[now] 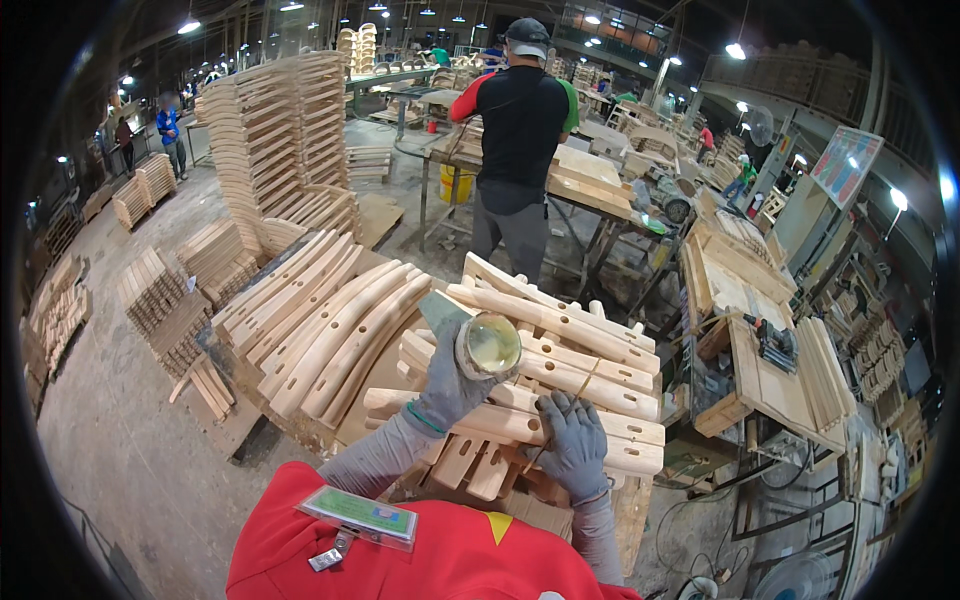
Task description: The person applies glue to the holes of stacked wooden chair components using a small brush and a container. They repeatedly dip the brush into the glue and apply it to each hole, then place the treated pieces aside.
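Observation:
My left hand [445, 388], in a grey glove, is closed around a round cup [488, 345] with pale yellowish, glue-like paste in it. A flat grey-green piece [440, 308] shows beside the cup; I cannot tell what it is. My right hand [573, 448], gloved too, pinches a thin stick [594, 372] that slants over the wooden parts. Under both hands lies a pile of pale, rounded wooden rails [570, 325] with drilled holes and slots. Slotted wooden slats [490, 470] lie at the near side of the pile.
Curved wooden rails [340, 335] lie in rows to the left. Beyond them rises a tall stack of wooden frames [270, 140]. A person in a black shirt [520, 130] stands at a table ahead. On the right, a bench [750, 370] bears a power tool [772, 342].

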`<state>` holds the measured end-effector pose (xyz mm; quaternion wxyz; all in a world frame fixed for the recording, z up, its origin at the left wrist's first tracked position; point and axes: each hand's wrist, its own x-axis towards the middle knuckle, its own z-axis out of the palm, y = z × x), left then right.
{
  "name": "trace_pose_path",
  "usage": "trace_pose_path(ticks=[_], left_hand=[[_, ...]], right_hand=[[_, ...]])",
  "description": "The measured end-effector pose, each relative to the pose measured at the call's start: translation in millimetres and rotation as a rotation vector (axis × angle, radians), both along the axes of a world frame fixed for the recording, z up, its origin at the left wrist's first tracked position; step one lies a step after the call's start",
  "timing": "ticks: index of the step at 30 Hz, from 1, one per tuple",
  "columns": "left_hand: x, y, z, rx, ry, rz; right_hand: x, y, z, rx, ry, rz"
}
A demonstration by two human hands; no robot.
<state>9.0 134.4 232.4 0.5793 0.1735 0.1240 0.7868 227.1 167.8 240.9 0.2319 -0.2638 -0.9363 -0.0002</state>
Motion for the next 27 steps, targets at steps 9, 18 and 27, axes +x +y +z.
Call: trace_pose_path(ticks=[9, 18, 27], left_hand=[[1.2, -3.2, 2.2, 0.029, 0.005, 0.011], [0.8, -2.7, 4.2, -0.002, -0.011, 0.018], [0.5, -1.3, 0.5, -0.004, -0.005, 0.039]], right_hand=[[0.7, -0.8, 0.0, 0.006, 0.011, 0.008], [-1.1, -0.3, -1.1, 0.054, 0.024, 0.017], [0.0, 1.8, -7.6, 0.034, 0.006, -0.001]])
